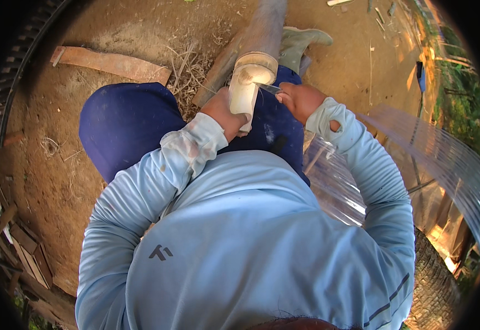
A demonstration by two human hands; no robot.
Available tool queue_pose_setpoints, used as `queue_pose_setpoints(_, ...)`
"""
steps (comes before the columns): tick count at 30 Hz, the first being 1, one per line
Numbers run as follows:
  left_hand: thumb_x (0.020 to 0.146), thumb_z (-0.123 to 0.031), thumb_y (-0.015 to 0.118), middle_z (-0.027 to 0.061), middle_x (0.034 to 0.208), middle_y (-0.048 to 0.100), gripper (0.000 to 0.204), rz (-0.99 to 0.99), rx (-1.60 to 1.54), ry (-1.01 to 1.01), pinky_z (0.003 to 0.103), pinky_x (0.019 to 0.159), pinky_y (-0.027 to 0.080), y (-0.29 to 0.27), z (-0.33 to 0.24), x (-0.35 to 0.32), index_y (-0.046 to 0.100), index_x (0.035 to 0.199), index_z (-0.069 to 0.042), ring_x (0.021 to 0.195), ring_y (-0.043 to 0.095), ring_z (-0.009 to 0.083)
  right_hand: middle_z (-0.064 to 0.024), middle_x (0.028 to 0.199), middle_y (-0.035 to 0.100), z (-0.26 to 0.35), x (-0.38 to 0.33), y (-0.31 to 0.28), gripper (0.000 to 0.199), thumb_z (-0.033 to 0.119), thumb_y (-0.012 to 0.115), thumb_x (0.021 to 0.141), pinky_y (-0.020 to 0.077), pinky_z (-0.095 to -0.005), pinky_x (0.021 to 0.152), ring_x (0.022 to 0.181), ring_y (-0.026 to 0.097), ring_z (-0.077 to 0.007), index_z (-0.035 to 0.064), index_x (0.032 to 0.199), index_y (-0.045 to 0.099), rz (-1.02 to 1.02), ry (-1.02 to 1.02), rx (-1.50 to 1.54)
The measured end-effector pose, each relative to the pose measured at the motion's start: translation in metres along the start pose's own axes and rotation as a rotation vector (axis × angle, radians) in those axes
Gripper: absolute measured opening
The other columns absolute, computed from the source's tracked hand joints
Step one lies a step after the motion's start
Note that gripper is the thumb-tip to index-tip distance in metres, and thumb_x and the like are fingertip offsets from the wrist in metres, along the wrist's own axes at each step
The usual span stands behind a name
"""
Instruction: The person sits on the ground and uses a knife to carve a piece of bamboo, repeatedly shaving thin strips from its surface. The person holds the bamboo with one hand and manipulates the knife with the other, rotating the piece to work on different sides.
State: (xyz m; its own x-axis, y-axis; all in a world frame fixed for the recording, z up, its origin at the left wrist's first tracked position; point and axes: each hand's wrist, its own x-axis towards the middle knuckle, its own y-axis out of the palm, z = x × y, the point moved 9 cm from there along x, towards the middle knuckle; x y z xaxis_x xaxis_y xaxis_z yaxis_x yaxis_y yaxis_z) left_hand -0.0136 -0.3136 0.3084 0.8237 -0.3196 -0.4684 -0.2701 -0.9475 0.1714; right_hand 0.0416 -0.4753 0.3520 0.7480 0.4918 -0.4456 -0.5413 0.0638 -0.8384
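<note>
Two closed grips: left hand (pixel 223 113) around bamboo (pixel 244 99), right hand (pixel 304 102) on knife (pixel 268 88), which, pushed too hard, could skid into the left.

The right hand (pixel 298 102) could slide forward and right over the brown dirt (pixel 350 66) — but the thick pole (pixel 265 27), with the left hand (pixel 223 111) around its cut end, blocks the left side, and a see-through wavy sheet (pixel 437 147) stands in the way lower right.
</note>
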Motion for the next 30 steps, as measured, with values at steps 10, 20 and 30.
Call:
queue_pose_setpoints(10, 0.085, 0.000, 0.065, 0.0178, 0.098, 0.064, 0.045, -0.010, 0.035, 0.025, 0.035, 0.059, 0.059, 0.002, 0.009, 0.002, 0.045, 0.125, 0.008, 0.078, 0.069, 0.0256, -0.0162, 0.075, 0.062, -0.001, -0.020, -0.012, 0.029, 0.034, 0.055, 0.100, 0.0475, -0.0437, 0.065, 0.071, 0.062, -0.0356, 0.0072, 0.095, 0.064, -0.030, 0.007, 0.126)
queue_pose_setpoints(20, 0.086, -0.007, 0.068, 0.0158, 0.096, 0.063, 0.049, 0.217, -0.224, -0.067, 0.033, 0.062, 0.060, 0.016, 0.006, 0.001, 0.044, 0.129, 0.001, 0.079, 0.069, 0.0241, -0.0149, 0.082, 0.066, 0.016, -0.058, 0.014, 0.014, 0.016, 0.064, 0.091, 0.0499, -0.0423, 0.069, 0.077, 0.064, -0.0359, 0.0072, 0.103, 0.065, -0.271, 0.146, 0.378)
queue_pose_setpoints(30, 0.088, -0.015, 0.074, 0.0142, 0.104, 0.062, 0.055, 0.276, -0.378, -0.082, 0.031, 0.066, 0.062, 0.022, 0.010, -0.001, 0.041, 0.131, -0.003, 0.086, 0.068, 0.0221, -0.0191, 0.084, 0.067, 0.045, -0.054, 0.009, 0.015, 0.010, 0.060, 0.088, 0.0509, -0.0490, 0.068, 0.080, 0.065, -0.0415, 0.0076, 0.103, 0.058, -0.254, 0.128, 0.075)
